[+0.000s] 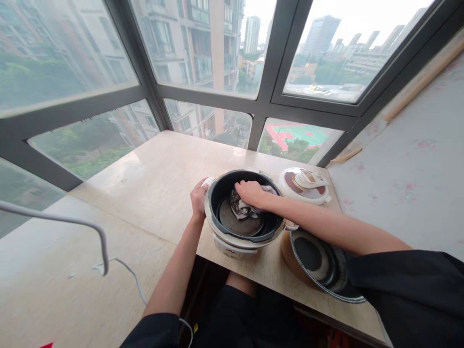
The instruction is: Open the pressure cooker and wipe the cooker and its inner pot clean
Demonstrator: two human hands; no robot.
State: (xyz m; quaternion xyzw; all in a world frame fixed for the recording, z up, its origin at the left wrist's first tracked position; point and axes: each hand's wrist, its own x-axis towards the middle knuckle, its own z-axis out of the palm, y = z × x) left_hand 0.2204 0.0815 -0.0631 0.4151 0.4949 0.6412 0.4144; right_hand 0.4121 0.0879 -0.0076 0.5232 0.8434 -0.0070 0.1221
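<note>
In front of me on the ledge stands a white electric pressure cooker (234, 247) with its lid off and its dark inside showing. My left hand (199, 197) grips the side handle (208, 182) at the cooker's left rim. Inside the cooker, my right hand (251, 194) is closed on a crumpled, dark-patterned cloth (242, 207), pressed toward the inner wall. Part of the cloth sticks out beyond the hand on the right. Below the right forearm sits the removed inner pot (315, 261), tan outside and dark inside, partly covered by my sleeve.
The cooker's white and brown lid (304, 185) lies behind, near the papered wall (402, 179). A grey cable (72, 218) hangs at the left, and a thin white cord (130, 275) runs over the pale ledge (137, 193). Framed windows (208, 118) close off the far side.
</note>
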